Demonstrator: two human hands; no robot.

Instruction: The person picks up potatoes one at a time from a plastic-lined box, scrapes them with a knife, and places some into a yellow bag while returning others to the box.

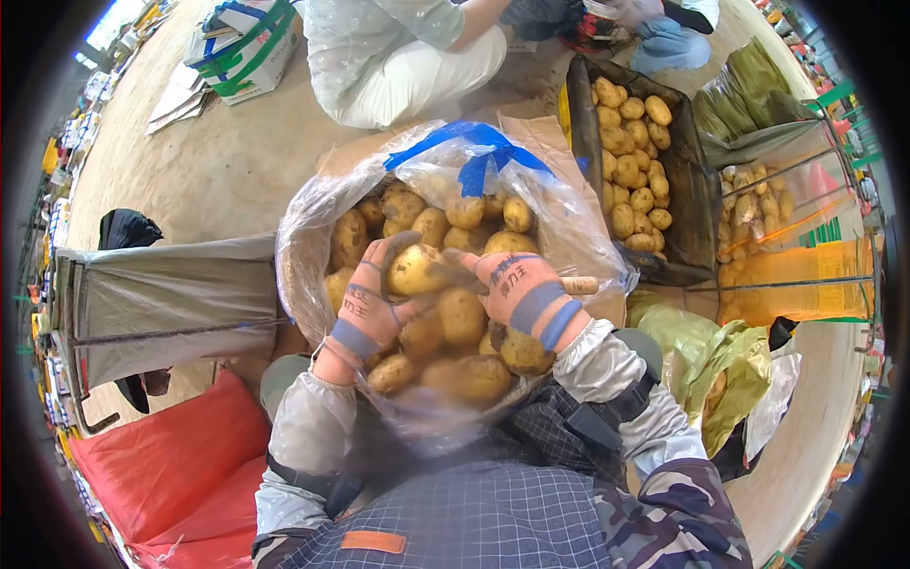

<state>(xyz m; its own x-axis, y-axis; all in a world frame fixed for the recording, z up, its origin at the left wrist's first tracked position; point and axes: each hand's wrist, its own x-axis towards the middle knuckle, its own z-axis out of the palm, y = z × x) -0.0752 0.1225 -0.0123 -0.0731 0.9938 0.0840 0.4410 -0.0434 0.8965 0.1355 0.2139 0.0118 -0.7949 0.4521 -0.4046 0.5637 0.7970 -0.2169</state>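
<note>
My left hand (pixel 365 302), in a pinkish glove, holds a yellow potato (pixel 414 270) between thumb and fingers. Close beside it, my right hand (pixel 521 289) is closed round a tool whose light wooden handle (pixel 580 284) sticks out past the palm. A dark narrow part of the tool points toward the held potato; whether it touches is unclear. Both hands are over a large open container lined with clear plastic (pixel 308 223) and blue tape (pixel 500 142). Several dirt-marked potatoes (pixel 462 316) fill it below and around the hands.
A black crate (pixel 692 190) of potatoes stands at the upper right, beside framed bags (pixel 796 280). To the left are a grey bag on a frame (pixel 175 299) and a red sack (pixel 180 455). People (pixel 408 81) sit ahead, near a green-taped box (pixel 248 57).
</note>
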